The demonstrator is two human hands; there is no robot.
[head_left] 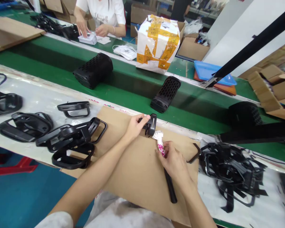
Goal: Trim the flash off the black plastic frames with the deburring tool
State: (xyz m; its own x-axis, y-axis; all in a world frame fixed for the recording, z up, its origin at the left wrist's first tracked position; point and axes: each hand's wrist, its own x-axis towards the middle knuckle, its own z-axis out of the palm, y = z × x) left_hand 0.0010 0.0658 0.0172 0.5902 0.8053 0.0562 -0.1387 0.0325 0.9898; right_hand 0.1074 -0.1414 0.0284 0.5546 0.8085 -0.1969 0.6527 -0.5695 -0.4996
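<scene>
My left hand [136, 126] is closed on a black plastic part [152, 124] with a narrow slot, held above the brown cardboard sheet [133, 167]. My right hand [174, 158] grips a black-handled tool [170, 186] round its upper portion, which is wrapped in white and pink tape. The white end of the tool reaches up to the black part and appears to touch it. What kind of tool it is, I cannot tell. A bent black strip [195, 154] lies on the cardboard's right edge, beside my right hand.
Several black plastic frames [73, 156] lie to the left; a heap of black straps and parts [232, 171] sits right. Perforated black housings [166, 94] stand on the green conveyor belt [128, 91]. Beyond are a taped white box [158, 44] and a co-worker [104, 15] handling white items.
</scene>
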